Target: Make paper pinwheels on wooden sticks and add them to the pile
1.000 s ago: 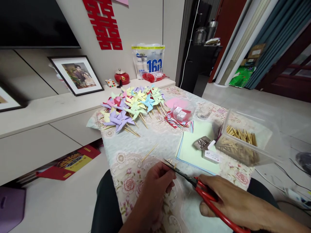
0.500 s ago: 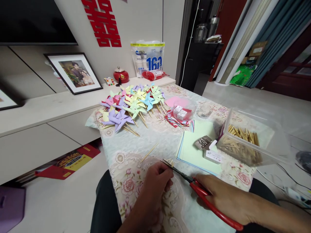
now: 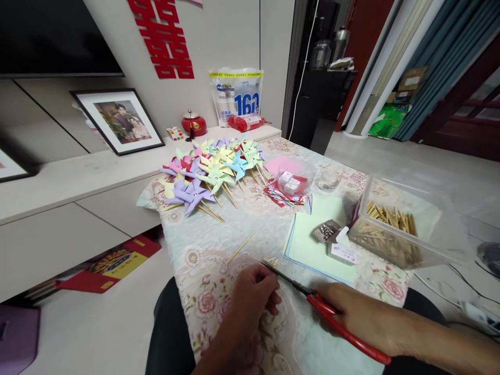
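My right hand (image 3: 365,317) grips red-handled scissors (image 3: 324,310), their blades pointing left toward my left hand (image 3: 250,297). My left hand's fingers are pinched together at the blade tips, near a few short wooden stick pieces (image 3: 271,262); whether it holds one I cannot tell. A longer wooden stick (image 3: 240,247) lies on the floral tablecloth (image 3: 203,291) just beyond my left hand.
A heap of pastel paper pinwheels (image 3: 213,169) lies at the far left of the table. A clear tub of wooden sticks (image 3: 390,229) stands at the right, beside stacked pale green paper (image 3: 308,239), a small metal tin (image 3: 325,230) and a small white box (image 3: 341,253).
The scissors and both hands have shifted slightly toward me and lower in view. The objects on the table have not moved.
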Motion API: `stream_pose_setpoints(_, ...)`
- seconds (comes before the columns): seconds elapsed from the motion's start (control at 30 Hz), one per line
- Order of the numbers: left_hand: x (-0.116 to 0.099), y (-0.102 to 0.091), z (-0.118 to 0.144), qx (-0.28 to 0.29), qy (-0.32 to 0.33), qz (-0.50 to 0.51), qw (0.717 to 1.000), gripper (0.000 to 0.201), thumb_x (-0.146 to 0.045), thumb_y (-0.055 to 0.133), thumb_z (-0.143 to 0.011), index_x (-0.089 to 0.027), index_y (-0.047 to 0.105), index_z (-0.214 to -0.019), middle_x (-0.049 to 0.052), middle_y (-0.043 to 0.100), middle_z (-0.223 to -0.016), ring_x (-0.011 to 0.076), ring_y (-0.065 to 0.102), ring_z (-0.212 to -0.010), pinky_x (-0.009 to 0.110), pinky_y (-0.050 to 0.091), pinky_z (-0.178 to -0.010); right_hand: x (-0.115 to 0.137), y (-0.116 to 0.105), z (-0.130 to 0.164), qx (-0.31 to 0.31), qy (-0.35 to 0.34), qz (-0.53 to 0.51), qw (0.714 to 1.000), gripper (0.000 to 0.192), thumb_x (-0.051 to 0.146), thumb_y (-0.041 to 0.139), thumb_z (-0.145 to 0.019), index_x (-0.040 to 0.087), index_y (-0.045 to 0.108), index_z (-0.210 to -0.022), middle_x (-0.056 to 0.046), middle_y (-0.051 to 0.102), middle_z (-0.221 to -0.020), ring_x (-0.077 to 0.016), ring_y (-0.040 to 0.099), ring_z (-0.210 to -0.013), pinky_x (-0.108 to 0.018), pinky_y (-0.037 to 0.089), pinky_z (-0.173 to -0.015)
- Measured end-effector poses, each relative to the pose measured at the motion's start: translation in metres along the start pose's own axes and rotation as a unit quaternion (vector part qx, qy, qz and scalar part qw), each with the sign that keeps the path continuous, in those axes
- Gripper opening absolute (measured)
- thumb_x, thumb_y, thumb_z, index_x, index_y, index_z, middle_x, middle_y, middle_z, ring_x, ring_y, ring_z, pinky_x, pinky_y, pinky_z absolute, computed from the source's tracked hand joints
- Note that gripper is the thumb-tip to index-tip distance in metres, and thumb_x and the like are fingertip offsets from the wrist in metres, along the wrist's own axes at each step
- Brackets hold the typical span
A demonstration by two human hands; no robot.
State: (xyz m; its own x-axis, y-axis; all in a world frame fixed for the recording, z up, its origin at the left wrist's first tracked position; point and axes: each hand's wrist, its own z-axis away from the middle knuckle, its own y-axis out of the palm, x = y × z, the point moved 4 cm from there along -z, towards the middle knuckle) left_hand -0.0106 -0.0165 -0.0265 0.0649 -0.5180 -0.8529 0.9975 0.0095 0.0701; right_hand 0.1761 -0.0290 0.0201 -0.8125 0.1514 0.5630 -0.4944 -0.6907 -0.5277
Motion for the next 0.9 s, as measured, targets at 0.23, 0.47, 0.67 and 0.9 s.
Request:
stream_pose_setpoints(0.23, -0.003, -0.007, 0.008, 0.016, 0.016, 0.012, 1.0, 0.013, -0.028, 0.063, -0.07, -0.017, 0.059, -0.074, -0.007, 0.051, -0.052, 0.0067, 0.041, -0.041, 0.019, 0.026, -0.041, -0.007, 0.007, -0.001, 0.092, -0.002, -0.176, 0.98, 0.013, 0.022, 0.06, -0.07, 0.02, 0.047, -0.073, 0.009, 0.037, -0.058, -0.0057, 0.028, -0.046, -0.018, 0.029, -0.042)
stream_pose_setpoints(0.47, -0.044, -0.054, -0.001, -0.058, 0.132, -0.141, 0.979, 0.021, -0.037, 0.061, -0.076, -0.017, 0.066, -0.075, -0.005, 0.05, -0.055, 0.0113, 0.045, -0.051, 0.024, 0.031, -0.051, 0.008, -0.002, 0.013, 0.087, -0.061, -0.194, 0.975, 0.021, 0.036, 0.055, -0.084, 0.019, 0.048, -0.073, 0.004, 0.048, -0.065, -0.0094, 0.049, -0.055, -0.019, 0.041, -0.048)
stream_pose_setpoints(0.67, -0.06, -0.074, -0.036, -0.144, 0.277, -0.343, 0.886, 0.019, -0.024, 0.053, -0.084, -0.02, 0.071, -0.08, 0.003, 0.064, -0.083, 0.0193, 0.059, -0.079, 0.031, 0.042, -0.074, 0.023, -0.019, 0.002, -0.144, -0.097, 0.099, 0.98, 0.028, 0.045, 0.058, -0.085, 0.02, 0.053, -0.073, -0.001, 0.059, -0.067, -0.0152, 0.052, -0.061, -0.025, 0.035, -0.055)
stream_pose_setpoints(0.9, -0.038, -0.05, -0.052, -0.191, 0.337, -0.52, 0.761, 0.017, -0.005, 0.054, -0.081, -0.017, 0.066, -0.085, 0.007, 0.063, -0.086, 0.0252, 0.054, -0.086, 0.038, 0.042, -0.08, 0.069, -0.055, -0.045, -0.254, -0.172, 0.257, 0.916, 0.022, 0.038, 0.056, -0.087, 0.017, 0.059, -0.082, -0.008, 0.065, -0.078, -0.0173, 0.054, -0.063, -0.026, 0.031, -0.057)
